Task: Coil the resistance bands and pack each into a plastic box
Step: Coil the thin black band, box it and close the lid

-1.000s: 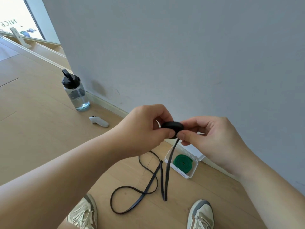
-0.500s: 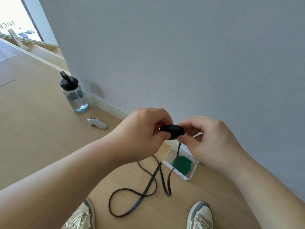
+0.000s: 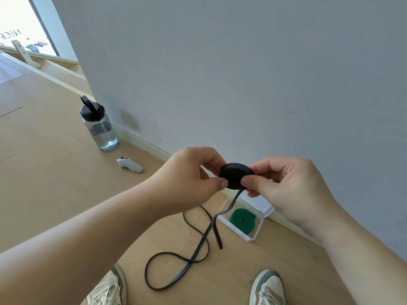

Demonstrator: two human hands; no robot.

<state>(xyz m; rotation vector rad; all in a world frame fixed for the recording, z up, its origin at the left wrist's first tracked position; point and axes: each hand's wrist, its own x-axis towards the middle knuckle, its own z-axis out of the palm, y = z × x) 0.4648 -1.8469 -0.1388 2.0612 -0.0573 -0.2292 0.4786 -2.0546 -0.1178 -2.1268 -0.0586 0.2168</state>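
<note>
Slack [image 3: 198, 245] on the floor [image 3: 55, 172] had shortened since a second before, drawn up into the black coil [image 3: 235, 175]. The left hand [image 3: 189, 175] pinched the coil's 9 o'clock edge and the right hand [image 3: 286, 186] its 3 o'clock edge. The box [image 3: 242, 233], at 5 o'clock below, held a green coil [image 3: 242, 220]. More winding remained, I judged.

Both hands, left hand [image 3: 189, 175] and right hand [image 3: 288, 186], pinch a half-coiled black rubber resistance band [image 3: 236, 175], tail dangling over the open white plastic box [image 3: 253, 233] with a green coil [image 3: 243, 220].
</note>
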